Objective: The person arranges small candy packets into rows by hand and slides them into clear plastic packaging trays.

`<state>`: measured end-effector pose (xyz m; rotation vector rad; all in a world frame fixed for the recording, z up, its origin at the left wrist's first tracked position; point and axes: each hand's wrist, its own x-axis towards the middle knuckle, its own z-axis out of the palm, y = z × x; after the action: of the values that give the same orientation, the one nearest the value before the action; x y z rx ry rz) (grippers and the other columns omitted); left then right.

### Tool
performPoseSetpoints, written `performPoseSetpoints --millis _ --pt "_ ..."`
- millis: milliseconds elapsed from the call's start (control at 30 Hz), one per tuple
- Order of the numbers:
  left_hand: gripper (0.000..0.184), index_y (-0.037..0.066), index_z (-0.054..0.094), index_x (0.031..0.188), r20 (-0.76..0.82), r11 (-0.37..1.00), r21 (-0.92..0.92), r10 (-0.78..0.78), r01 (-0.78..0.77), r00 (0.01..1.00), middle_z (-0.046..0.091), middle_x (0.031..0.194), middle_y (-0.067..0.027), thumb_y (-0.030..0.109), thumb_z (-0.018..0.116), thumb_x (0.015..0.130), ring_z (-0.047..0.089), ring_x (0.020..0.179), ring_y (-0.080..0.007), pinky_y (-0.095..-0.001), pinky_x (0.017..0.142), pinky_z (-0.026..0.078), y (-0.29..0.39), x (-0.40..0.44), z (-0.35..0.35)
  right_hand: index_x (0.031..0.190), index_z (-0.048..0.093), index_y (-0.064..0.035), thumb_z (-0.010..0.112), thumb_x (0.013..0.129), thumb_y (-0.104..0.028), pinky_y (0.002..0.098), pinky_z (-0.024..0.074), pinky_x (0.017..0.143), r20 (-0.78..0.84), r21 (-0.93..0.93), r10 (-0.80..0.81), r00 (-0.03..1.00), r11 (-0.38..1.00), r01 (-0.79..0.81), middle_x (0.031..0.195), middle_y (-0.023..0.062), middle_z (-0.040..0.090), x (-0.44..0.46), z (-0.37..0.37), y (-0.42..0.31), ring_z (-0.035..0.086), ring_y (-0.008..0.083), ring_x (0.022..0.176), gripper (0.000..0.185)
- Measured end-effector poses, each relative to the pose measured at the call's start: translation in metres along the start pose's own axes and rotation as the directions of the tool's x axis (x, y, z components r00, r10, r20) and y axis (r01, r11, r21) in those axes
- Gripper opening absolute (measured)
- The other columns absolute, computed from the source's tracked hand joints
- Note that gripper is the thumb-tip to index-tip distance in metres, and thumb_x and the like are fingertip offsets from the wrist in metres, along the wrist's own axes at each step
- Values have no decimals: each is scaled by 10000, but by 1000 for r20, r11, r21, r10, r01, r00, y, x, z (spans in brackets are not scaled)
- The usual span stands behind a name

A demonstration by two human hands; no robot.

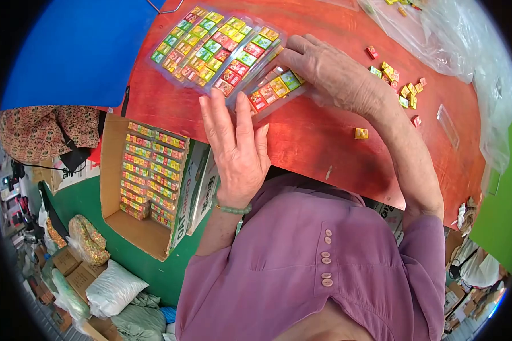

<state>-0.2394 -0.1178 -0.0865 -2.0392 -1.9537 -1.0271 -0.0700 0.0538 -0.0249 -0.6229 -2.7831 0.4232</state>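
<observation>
A clear plastic tray (231,84) lies on the red table, its long compartments lined with small red, yellow and green boxes (220,44). My left hand (231,145) is at the tray's near edge, fingers stretched and apart, fingertips touching or very near the rim. It holds nothing. My right hand (338,77) reaches over the tray's right end with its fingers curled down into the rightmost compartment. The fingertips are hidden, so what they grip cannot be made out. That compartment has a row of small boxes (279,87) on its near side.
Loose small boxes (404,88) lie scattered to the right on the red table (324,136), one yellow box (361,133) nearer me. Clear plastic sheeting (461,51) covers the far right. Below left, a cardboard box (112,170) holds stacked filled trays (151,170).
</observation>
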Motion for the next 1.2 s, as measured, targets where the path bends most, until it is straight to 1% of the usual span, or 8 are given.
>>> performPoseSetpoints --millis 167,300,400,500,600,667,900,1200 --pt "527 15 507 1521 105 1000 11 -28 27 994 333 1656 -252 109 620 1015 262 1540 -491 -605 1215 285 0 2 1 1116 633 3 812 764 -22 457 520 1010 -13 15 22 1000 1000 -22 1213 185 628 4 6 5 598 391 1188 395" --pt "523 7 520 1508 89 999 -23 -30 32 996 343 1653 -248 78 630 1001 284 1531 -490 -582 1225 286 -1 3 4 1116 620 14 836 765 -59 460 527 997 9 30 87 996 996 -87 1208 201 625 3 8 5 603 404 1171 419" --pt "519 -2 524 1500 88 999 -17 -38 39 995 346 1648 -258 61 631 996 293 1526 -494 -574 1225 296 -1 4 4 1199 598 16 845 769 -97 468 532 982 -35 83 107 994 991 -104 1199 220 619 0 9 6 611 425 1139 508" --pt "517 -13 522 1496 85 999 -17 -46 48 995 346 1641 -274 50 628 994 291 1526 -497 -573 1221 310 1 6 3 1408 523 -11 813 804 -63 439 524 1043 -46 153 295 954 946 -285 1325 192 589 -1 8 -2 597 384 1248 672" --pt "524 -13 518 1499 69 999 -30 -39 41 997 342 1638 -282 60 632 993 288 1525 -501 -577 1218 316 -1 6 4 1464 479 -12 786 817 -34 438 508 1070 -21 258 362 932 902 -345 1323 210 590 -2 9 -2 592 382 1265 716" --pt "546 -2 509 1512 46 997 -65 -37 40 998 335 1642 -276 97 645 992 287 1523 -502 -589 1218 312 -2 5 6 1488 453 -6 754 816 -5 434 493 1093 -11 311 366 930 886 -345 1358 227 581 -4 13 -1 581 385 1289 737" --pt "492 -1 532 1494 29 998 -59 -14 16 999 349 1634 -281 34 607 1010 303 1518 -503 -549 1209 339 -5 8 7 1520 402 32 672 811 40 439 442 1152 -108 423 355 929 862 -280 1446 277 547 -2 28 0 533 415 1360 759" --pt "455 -4 518 1500 61 999 39 15 -17 998 363 1636 -259 40 533 1048 307 1521 -486 -556 1220 312 -3 11 3 1466 387 102 712 803 -27 498 488 1063 -177 499 377 909 830 -248 1308 327 579 11 50 1 559 474 1268 749"
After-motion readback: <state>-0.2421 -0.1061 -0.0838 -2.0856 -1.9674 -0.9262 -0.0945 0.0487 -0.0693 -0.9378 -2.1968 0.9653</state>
